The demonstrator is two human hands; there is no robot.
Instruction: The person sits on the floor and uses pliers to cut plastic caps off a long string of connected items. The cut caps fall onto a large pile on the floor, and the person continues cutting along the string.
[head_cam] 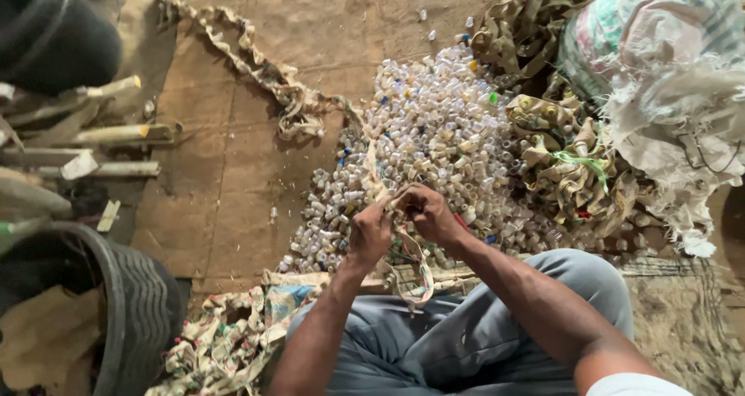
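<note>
My left hand (371, 233) and my right hand (425, 213) meet close together above my lap, both gripping one dirty beige strip of fabric webbing (419, 276). The strip loops down between my knees and runs away across the floor to the upper left (264, 70). Just beyond my hands lies a big heap of small clear plastic caps (434, 132), some with blue or green bits. I sit with grey trousers (434, 342) on.
A tangle of beige strips (559, 147) lies right of the heap beside a worn woven sack (667, 78). A dark ribbed tub (132, 303) and white pipes (109, 136) stand at left, with a black container (46, 31) at upper left. Printed sacking (225, 342) lies under my left knee.
</note>
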